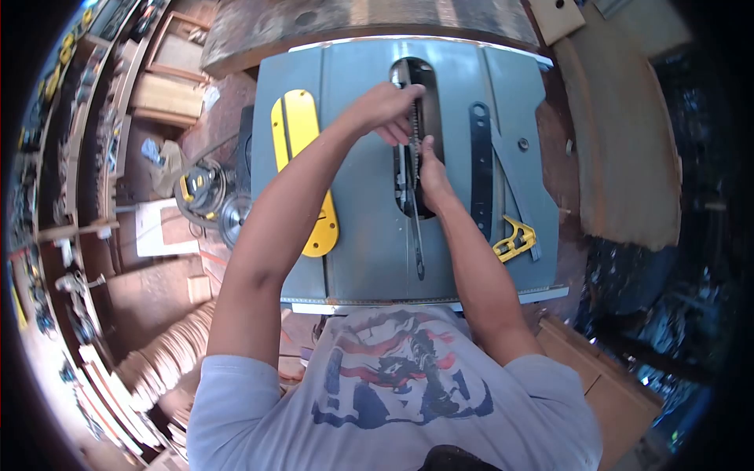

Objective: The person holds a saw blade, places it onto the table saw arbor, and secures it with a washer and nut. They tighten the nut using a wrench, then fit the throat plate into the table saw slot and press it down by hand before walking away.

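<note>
A toothed saw blade (415, 129) stands edge-on in the long oval slot (429, 202) of a grey-blue table saw (361, 228). Over the far part of the slot reaches my left hand (388, 111), fingers apart and hanging beside the blade's left face. My right hand (434, 177) is at the slot's right side. Its thumb points up close to the blade, while its other fingers are hidden down in the opening. From the near end of the slot a thin, dark flat tool (419, 259) with a holed tip leans out toward me.
Left on the saw top lies a yellow throat plate (320, 235). To the right are a long black flat bar (481, 180) and a combination square (514, 238) with a yellow head. A circular saw (206, 196) sits beyond the left edge. A wooden bench (345, 27) adjoins the far side.
</note>
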A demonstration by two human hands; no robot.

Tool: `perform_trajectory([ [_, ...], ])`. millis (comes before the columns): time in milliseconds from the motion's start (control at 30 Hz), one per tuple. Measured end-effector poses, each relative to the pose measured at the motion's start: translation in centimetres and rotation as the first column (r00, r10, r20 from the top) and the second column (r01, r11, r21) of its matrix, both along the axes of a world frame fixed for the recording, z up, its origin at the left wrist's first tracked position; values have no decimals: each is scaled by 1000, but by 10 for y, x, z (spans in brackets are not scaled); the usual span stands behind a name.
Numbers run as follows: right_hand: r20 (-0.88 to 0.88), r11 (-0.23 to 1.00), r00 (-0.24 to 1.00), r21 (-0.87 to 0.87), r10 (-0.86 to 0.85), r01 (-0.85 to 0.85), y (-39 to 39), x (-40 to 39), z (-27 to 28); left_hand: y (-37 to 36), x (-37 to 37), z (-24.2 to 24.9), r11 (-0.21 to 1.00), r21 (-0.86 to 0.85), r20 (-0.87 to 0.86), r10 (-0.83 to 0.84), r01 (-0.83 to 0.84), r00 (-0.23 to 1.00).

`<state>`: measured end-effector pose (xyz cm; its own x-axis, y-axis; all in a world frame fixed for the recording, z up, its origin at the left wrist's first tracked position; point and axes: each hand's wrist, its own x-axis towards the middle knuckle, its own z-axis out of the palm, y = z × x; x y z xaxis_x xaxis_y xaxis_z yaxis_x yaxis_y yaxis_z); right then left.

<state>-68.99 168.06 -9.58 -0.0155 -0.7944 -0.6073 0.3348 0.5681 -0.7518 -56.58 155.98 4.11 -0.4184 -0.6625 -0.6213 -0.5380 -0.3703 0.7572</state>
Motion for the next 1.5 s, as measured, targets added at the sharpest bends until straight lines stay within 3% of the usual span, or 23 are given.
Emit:
perform_trajectory([
  [200, 23, 992, 999, 119, 38, -40, -1, 4, 20, 10, -4, 5, 977, -138, 166, -137, 161, 977],
  [267, 22, 999, 999, -23, 49, -49, -2, 6, 4, 7, -6, -4, 954, -210, 184, -178, 215, 967],
  [567, -35, 989, 997, -133, 66, -70, -3, -2, -16, -6, -6, -4, 974, -172, 142, -122, 146, 982],
  [767, 103, 990, 994, -131, -40, 54, -3, 0, -12, -1, -7, -7, 973, -171, 161, -128, 155, 979],
  [900, -45, 996, 999, -85, -28, 24, -2, 4, 3, 9, -9, -3, 973, -153, 225, -137, 174, 965],
  [1200, 151, 996, 988, -75, -27, 39, -4, 1, -1, -9, -18, -12, 968, -224, 263, -55, 117, 963],
  [1400, 158, 992, 980, -31, -119, 125, -7, 3, -7, 8, -25, -10, 937, -321, 343, -21, 138, 939],
  [1500, 236, 987, 960, -19, -151, 160, -8, 2, -5, 31, -28, -12, 944, -217, 454, -129, 250, 882],
])
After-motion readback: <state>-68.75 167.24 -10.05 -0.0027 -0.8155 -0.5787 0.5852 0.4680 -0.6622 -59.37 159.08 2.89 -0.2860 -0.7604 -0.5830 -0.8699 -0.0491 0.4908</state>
